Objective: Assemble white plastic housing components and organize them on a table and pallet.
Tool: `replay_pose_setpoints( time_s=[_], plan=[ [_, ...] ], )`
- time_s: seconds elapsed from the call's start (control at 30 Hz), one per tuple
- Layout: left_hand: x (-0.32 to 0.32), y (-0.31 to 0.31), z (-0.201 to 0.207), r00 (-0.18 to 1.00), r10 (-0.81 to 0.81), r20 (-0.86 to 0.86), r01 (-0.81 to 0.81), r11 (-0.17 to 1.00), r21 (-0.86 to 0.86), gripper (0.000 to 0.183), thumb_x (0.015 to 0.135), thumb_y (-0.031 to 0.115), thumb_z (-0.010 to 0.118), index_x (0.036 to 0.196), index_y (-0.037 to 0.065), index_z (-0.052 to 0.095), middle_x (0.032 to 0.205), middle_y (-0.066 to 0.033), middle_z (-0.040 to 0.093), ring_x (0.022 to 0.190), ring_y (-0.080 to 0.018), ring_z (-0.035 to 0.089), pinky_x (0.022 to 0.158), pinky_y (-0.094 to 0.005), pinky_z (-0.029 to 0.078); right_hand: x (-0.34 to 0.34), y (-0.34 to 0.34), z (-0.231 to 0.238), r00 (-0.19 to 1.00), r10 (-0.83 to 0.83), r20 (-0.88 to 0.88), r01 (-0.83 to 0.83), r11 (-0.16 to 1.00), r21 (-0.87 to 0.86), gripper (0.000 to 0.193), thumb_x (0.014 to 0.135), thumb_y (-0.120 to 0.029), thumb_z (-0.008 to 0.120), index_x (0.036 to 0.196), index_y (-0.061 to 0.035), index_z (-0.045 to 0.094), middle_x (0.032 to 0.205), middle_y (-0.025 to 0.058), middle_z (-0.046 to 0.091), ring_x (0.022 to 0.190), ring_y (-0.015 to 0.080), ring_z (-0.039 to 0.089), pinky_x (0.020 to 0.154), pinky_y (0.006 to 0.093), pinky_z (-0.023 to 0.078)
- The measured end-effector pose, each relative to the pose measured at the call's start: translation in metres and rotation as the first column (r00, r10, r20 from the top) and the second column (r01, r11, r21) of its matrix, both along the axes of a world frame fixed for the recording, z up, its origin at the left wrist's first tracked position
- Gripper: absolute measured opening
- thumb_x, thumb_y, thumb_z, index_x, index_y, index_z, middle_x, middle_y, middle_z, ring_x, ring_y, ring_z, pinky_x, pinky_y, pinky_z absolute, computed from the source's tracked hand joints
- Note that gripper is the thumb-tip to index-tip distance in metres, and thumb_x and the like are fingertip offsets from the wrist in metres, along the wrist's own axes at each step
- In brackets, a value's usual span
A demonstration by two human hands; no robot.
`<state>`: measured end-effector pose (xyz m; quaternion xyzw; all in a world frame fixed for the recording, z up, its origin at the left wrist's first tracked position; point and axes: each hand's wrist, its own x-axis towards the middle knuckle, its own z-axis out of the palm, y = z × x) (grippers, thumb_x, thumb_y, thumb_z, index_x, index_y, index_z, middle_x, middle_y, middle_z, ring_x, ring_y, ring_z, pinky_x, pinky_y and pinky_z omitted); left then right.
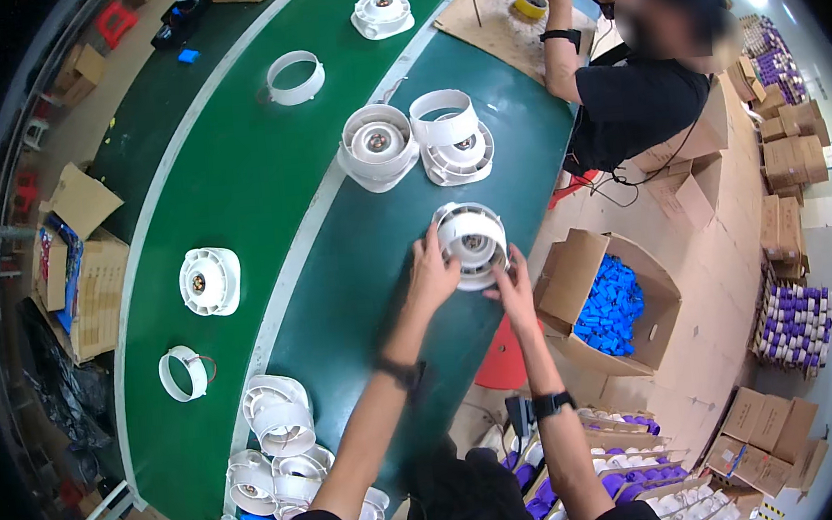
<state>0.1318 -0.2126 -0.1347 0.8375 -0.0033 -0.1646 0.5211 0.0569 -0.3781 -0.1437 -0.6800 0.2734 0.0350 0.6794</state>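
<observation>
Both my hands hold a round white fan housing [477, 277] over the green table near its right edge. My left hand [432, 270] curls round its left side. At its lower right, the fingers of my right hand [513, 291] grip the rim. A white ring lies over the housing's upper part, and a round hub shows in the middle. Just beyond stand a deep white housing [378, 144] and another housing [459, 164] with a white ring [444, 119] on top of it.
Left of the table, a green conveyor belt [262, 165] carries white housings [210, 281] and rings [295, 78]. More housings are stacked at near left [279, 413]. On the right stand a carton of blue parts [611, 308] and a red stool [500, 359]. A co-worker [633, 96] sits at far right.
</observation>
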Motion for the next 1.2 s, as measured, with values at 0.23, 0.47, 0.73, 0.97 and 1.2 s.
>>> replay_pose_setpoints(
  time_s=[0.23,0.47,0.73,0.97,1.2],
  plan=[
    [0.073,-0.006,-0.012,0.957,-0.191,-0.218,0.162,0.976,-0.144,0.109,0.074,0.04,0.078,0.149,-0.004,0.013,0.14,-0.0292,0.041,0.128,-0.0329,0.046,0.104,-0.0384,0.04,0.054,-0.02,-0.008,0.983,-0.133,-0.13,0.111,0.98,-0.166,0.054,0.09,-0.021,0.06,0.137,-0.0015,0.042,0.104,0.0127,0.061,0.087,0.0167,0.062,0.064,0.0287,0.059],
    [0.144,0.013,-0.048,0.998,-0.062,-0.031,0.038,0.861,-0.507,0.088,0.085,0.035,0.068,0.148,-0.005,0.021,0.138,-0.0232,0.046,0.121,-0.0276,0.051,0.102,-0.0356,0.04,0.067,0.01,-0.006,0.985,-0.089,-0.146,0.006,0.87,-0.493,0.042,0.088,-0.029,0.055,0.118,0.0014,0.057,0.085,0.0197,0.068,0.069,0.0263,0.069,0.052,0.0345,0.054],
    [0.157,-0.038,-0.045,0.966,0.235,-0.107,-0.244,0.692,-0.679,0.065,0.088,0.021,0.064,0.142,-0.002,0.036,0.14,-0.0157,0.047,0.129,-0.0259,0.045,0.107,-0.0402,0.037,0.097,-0.017,0.01,0.965,-0.219,-0.143,0.182,0.955,-0.236,0.043,0.083,-0.017,0.054,0.114,0.0124,0.053,0.078,0.0203,0.067,0.056,0.0274,0.068,0.047,0.0354,0.059],
    [0.137,-0.045,0.006,0.95,0.086,0.299,0.023,0.939,-0.344,0.022,0.089,0.004,0.055,0.109,0.002,0.062,0.101,-0.0118,0.069,0.096,-0.0213,0.067,0.079,-0.0331,0.055,0.129,-0.11,0.005,0.945,-0.311,-0.098,0.289,0.938,-0.191,0.028,0.08,-0.009,0.05,0.101,0.007,0.057,0.077,0.0185,0.066,0.057,0.027,0.068,0.045,0.0353,0.059],
    [0.083,0.019,-0.013,0.943,-0.242,0.229,0.292,0.931,-0.218,0.017,0.09,0.005,0.055,0.104,-0.001,0.063,0.091,-0.0116,0.07,0.086,-0.0188,0.068,0.071,-0.0314,0.055,0.202,-0.107,-0.011,0.969,-0.192,-0.154,0.165,0.972,-0.17,0.033,0.079,-0.007,0.049,0.105,0.0104,0.057,0.089,0.0216,0.065,0.066,0.0293,0.069,0.05,0.0384,0.063]
  ],
)
